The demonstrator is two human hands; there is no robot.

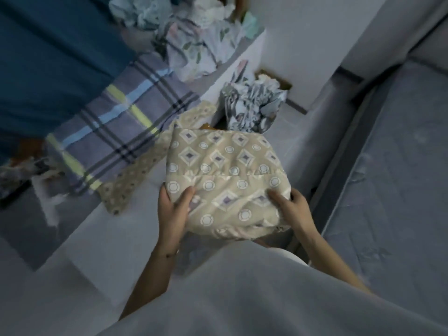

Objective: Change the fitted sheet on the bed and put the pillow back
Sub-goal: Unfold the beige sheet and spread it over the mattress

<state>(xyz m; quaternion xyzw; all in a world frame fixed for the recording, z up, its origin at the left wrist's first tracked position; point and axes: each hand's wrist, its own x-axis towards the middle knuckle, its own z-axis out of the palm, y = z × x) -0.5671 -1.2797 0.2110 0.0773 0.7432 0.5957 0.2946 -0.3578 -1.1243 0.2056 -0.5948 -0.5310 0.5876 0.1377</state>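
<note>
on my feed the biggest thing is the bed's mattress point(392, 190), filling the right side of the frame, grey and bare, with no sheet on it. so i judge the old sheet is already off and the step in hand is bringing the fresh one over.

in the upper left hangs a broad blue cloth point(48, 69), and below it, left of centre, a plaid cloth point(114, 132) lies spread with a beige lace strip point(135, 175) along its lower edge. i cannot say whether the pillow is under any of that.

the folded sheet point(225, 175), beige with diamonds and circles, sits in the middle of the frame, held up in front of the body and well apart from the mattress. beyond it, at top centre, a crumpled floral heap point(194, 42) rests on a white ledge, and a second crumpled bundle point(252, 105) sits just behind the sheet's far edge.

the left hand point(173, 209) grips the near left corner of the sheet, thumb on top and fingers tucked beneath. the right hand point(294, 207) does the same at the near right corner, curled over the gathered edge.

next, i reckon, comes a turn toward the right of the frame and shaking the bundle open over the mattress. that calls for finding an elastic corner first, or it will go on askew.
</note>
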